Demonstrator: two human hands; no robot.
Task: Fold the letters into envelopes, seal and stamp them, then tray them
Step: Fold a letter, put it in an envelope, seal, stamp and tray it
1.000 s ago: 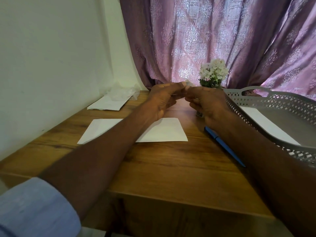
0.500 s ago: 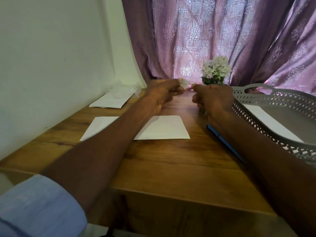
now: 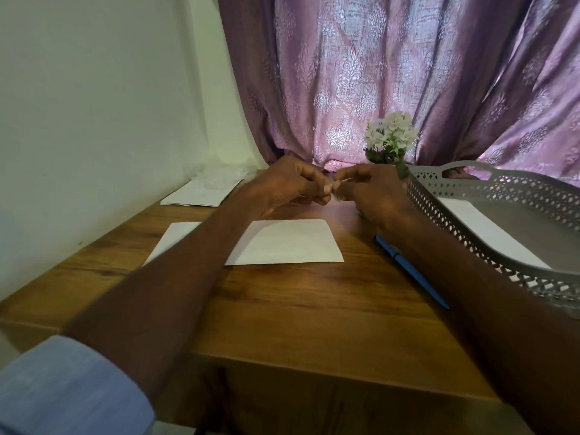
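Both hands are up off the table (image 3: 282,309), fingertips nearly meeting over the far edge of the envelope (image 3: 292,243). The left hand (image 3: 292,186) and right hand (image 3: 373,189) are each curled in, pinching some tiny pale scrap (image 3: 337,185) between them — too small to say for sure, but my guess is it's a stamp being peeled off its backing. So I'd call this the stamping step.

The envelope lies flat on the table right under the hands, the left forearm crossing over its left part. The tray (image 3: 455,211) sits to the right, already with a white envelope (image 3: 483,227) in it, and a blue pen (image 3: 411,271) lies between tray and envelope. More papers (image 3: 201,196) are stacked back by the wall.

Next move, as I see it — get the scrap free, bring it down to a corner of the envelope and press it flat. It's fiddly: a small sticky thing can curl or cling to a finger, so one hand should probably steady the envelope.
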